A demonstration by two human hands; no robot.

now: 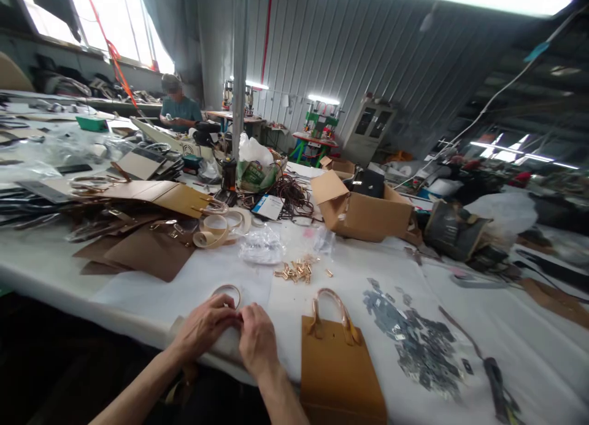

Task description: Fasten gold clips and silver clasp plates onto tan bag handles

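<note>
We have both hands at work just left of the bag [343, 370], over the near edge of the table [350, 290]. Our left hand [207, 324] and right hand [257, 336] meet at the fingertips, the 2 pinches narrow and nearly touching. Our own fingers hide what is between them — we cannot tell what, if anything, either pinch holds.

A thin tan loop [229, 286] rises just behind our left fingers, to the left of the bag and level with its handles [331, 295]. Its curved crown points away from us and its lower part goes out of sight behind the hands, so we cannot tell which way its full long axis runs.

The bag lies flat, handles pointing away from us; its long axis runs from our side toward the far side of the table, the handle end leaning slightly left.

Beyond the bag and a little left of it we see a loose heap of gold clasps [299, 270], with a clear packet [262, 247] farther left. Grey plates [427, 345] spread to the right of the bag, and past them lies a dark tool [494, 379]. Well beyond the bag stands an open box [377, 219] — flaps up, something black inside.
</note>
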